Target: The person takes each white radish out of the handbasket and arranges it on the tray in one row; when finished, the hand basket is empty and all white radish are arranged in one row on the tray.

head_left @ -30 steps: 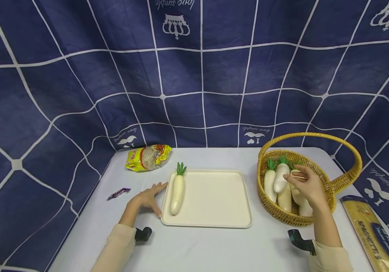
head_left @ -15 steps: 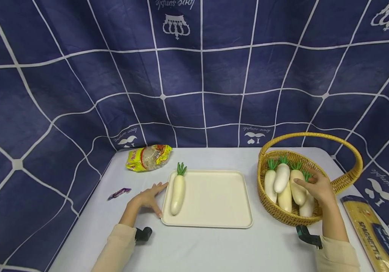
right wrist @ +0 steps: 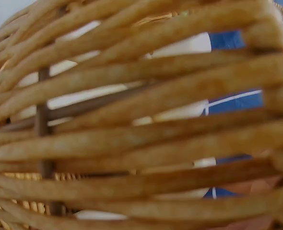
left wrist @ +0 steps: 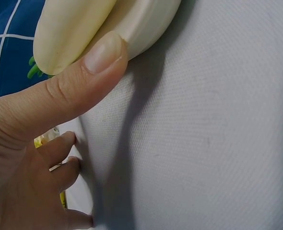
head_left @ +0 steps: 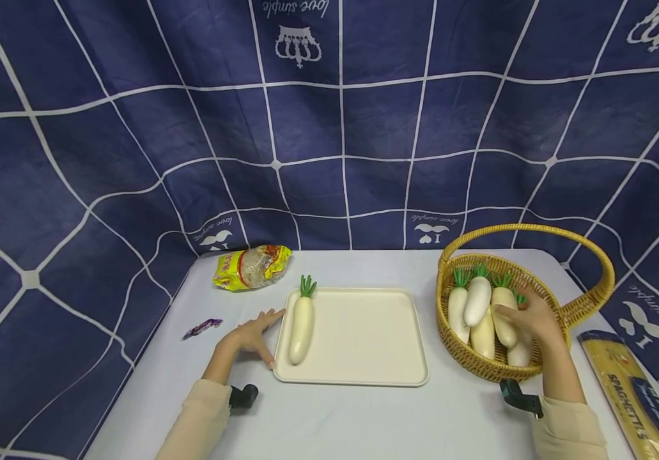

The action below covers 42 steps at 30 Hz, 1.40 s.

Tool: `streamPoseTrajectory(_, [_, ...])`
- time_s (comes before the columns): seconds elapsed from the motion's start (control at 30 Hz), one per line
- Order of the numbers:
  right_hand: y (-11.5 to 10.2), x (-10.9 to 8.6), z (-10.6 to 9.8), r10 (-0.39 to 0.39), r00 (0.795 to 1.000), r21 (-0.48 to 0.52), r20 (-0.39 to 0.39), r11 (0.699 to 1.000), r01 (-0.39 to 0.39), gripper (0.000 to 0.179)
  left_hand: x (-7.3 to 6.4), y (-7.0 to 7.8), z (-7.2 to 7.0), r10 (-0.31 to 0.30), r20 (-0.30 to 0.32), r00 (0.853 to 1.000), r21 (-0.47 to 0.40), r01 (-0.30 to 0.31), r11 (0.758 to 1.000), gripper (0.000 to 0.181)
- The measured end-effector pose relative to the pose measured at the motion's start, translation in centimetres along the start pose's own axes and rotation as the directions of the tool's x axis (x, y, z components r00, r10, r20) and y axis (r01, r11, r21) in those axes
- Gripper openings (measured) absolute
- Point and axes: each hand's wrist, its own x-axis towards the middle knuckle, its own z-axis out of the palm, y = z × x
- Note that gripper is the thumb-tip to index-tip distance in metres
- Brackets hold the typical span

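Observation:
My left hand (head_left: 253, 333) rests at the left side of a cream tray (head_left: 366, 335), thumb and fingers spread. In the left wrist view its thumb (left wrist: 93, 64) touches the tray rim (left wrist: 153, 24). One toy white radish (head_left: 302, 329) with green leaves lies lengthwise along the tray's left side. At right, my right hand (head_left: 539, 319) reaches into a wicker basket (head_left: 467, 365) of several white radishes. Its thumb lies over one radish (head_left: 503, 327); the other fingers are partly hidden among the leaves. Wicker fills the right wrist view, mostly hiding that hand.
A yellow snack bag (head_left: 251, 267) lies behind the tray on the left. Nearer sits a small purple wrapped candy (head_left: 202, 328). The basket's tall handle (head_left: 527, 227) arches over its back. A spaghetti pack (head_left: 636, 393) lies right of the basket. A blue checked cloth (head_left: 364, 128) hangs behind.
My right hand first moved right and lowered into the basket, then shifted slightly left, bringing its thumb over a radish. My left hand, the tray and its radish have stayed put.

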Motion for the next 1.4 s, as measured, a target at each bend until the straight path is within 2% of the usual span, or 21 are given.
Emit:
streamPoseTrajectory(0.17, [-0.1,0.2,-0.2,-0.015,1.000,-0.020,0.016,1.000,0.015,0.083,-0.1,-0.1,0.0,-0.006,-0.003,1.000,-0.002,0.006,1.000,0.123])
streamPoseTrajectory(0.47, [0.1,0.7,-0.1,0.018,0.996,0.038,0.082,0.999,-0.021,0.091,-0.3,-0.1,0.1,-0.006,-0.003,1.000,-0.016,0.006,1.000,0.122])
streamPoseTrajectory(0.7, [0.2,1.0,0.0,0.025,0.993,0.112,0.113,0.993,-0.037,0.088,-0.3,0.0,0.0,-0.006,-0.006,1.000,-0.010,0.006,1.000,0.122])
streamPoseTrajectory(0.9, [0.7,1.1,-0.1,0.060,0.984,0.248,0.166,0.963,-0.101,0.093,-0.3,0.4,0.0,-0.018,-0.009,1.000,0.007,0.018,1.000,0.123])
streamPoseTrajectory(1.1, [1.3,0.6,-0.4,0.087,0.978,0.334,0.189,0.931,-0.148,0.097,-0.2,0.4,0.0,-0.015,-0.008,1.000,0.015,0.016,1.000,0.123])
streamPoseTrajectory(1.27, [1.2,-0.1,-0.5,0.070,0.982,0.397,0.174,0.908,-0.135,0.097,-0.1,0.5,-0.1,-0.024,-0.003,1.000,0.028,0.024,0.999,0.123])
streamPoseTrajectory(1.4, [0.9,-0.7,-0.2,0.030,0.988,0.437,0.149,0.895,-0.093,0.093,-0.1,0.6,-0.1,-0.035,-0.001,0.999,0.025,0.035,0.999,0.123])
